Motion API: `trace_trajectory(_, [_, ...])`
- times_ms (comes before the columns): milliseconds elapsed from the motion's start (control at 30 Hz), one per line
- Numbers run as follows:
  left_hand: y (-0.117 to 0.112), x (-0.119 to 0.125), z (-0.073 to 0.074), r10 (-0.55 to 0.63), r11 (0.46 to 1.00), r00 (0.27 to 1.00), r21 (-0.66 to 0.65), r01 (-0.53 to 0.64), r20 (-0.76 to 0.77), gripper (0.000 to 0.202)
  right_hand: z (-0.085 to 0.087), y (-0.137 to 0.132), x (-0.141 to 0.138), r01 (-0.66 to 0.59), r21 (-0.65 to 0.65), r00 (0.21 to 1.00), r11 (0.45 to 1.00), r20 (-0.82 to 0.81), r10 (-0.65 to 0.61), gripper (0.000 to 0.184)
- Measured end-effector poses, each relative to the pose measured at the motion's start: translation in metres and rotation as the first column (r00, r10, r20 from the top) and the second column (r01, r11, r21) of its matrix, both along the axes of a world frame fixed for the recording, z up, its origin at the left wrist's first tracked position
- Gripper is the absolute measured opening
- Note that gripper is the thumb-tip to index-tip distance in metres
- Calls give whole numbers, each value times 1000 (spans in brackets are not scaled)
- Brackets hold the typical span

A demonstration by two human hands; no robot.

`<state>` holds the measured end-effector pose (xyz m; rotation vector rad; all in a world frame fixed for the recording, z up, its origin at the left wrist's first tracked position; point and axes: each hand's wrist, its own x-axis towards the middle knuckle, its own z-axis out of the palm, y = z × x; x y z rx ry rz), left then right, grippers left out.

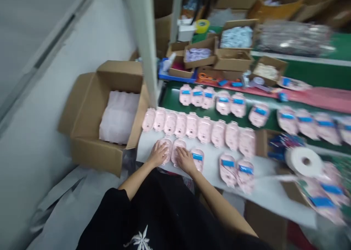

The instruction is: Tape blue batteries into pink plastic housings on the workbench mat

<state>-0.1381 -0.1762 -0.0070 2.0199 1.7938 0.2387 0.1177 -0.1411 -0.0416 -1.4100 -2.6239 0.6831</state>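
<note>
My left hand [158, 154] is at the left side of a pink plastic shell [167, 147], its fingers over the rim and gripping it. Just to the right, my right hand [186, 160] has its fingers on a second pink shell [174, 155], which lies beside the first. Close to my right wrist lies a pink shell with a blue battery pack [197, 157]. Beyond both hands runs a row of pink shells [192, 125] without blue packs. Two more shells with blue packs [228, 169] lie farther right on the white sheet [208, 173].
An open cardboard box [95, 151] with wrapped white contents stands left, beside a metal post [145, 49]. Shells with blue packs [238, 104] line the green surface behind. Small parts boxes [233, 61] stand farther back. A white roll [305, 161] and wired packs [282, 142] lie right.
</note>
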Motion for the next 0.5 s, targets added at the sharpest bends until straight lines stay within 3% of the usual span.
trace_trajectory(67, [5, -48, 25, 144, 989, 988, 25, -143, -46, 32, 5, -5, -4, 34, 58, 993, 998, -119, -27, 47])
trace_trajectory(133, [28, -124, 40, 337, 941, 937, 46, -334, -96, 35, 14, -14, -13, 32, 60, 974, 998, -225, -17, 38])
trace_trajectory(167, [45, -168, 41, 431, 902, 895, 53, -428, -118, 42, 20, -20, -19, 27, 42, 966, 999, -259, -15, 34])
trace_trajectory(233, [85, -250, 24, 545, 836, 827, 22, -548, -140, 64, 33, -35, -36, 39, -9, 958, 999, -284, -40, 30])
trace_trajectory(300, [117, -306, -9, 573, 808, 806, -66, -586, -144, 85, 44, -53, -59, 87, -56, 956, 995, -274, -100, 29])
trace_trajectory(400, [141, -334, -53, 548, 808, 827, -178, -562, -123, 84, 54, -79, -90, 184, -142, 951, 972, -225, -213, 28])
trace_trajectory(467, [148, -334, -62, 539, 814, 836, -191, -549, -106, 62, 56, -90, -103, 229, -211, 944, 950, -191, -269, 27])
trace_trajectory(500, [151, -333, -58, 539, 816, 836, -184, -548, -99, 52, 57, -92, -105, 226, -247, 944, 942, -184, -275, 26])
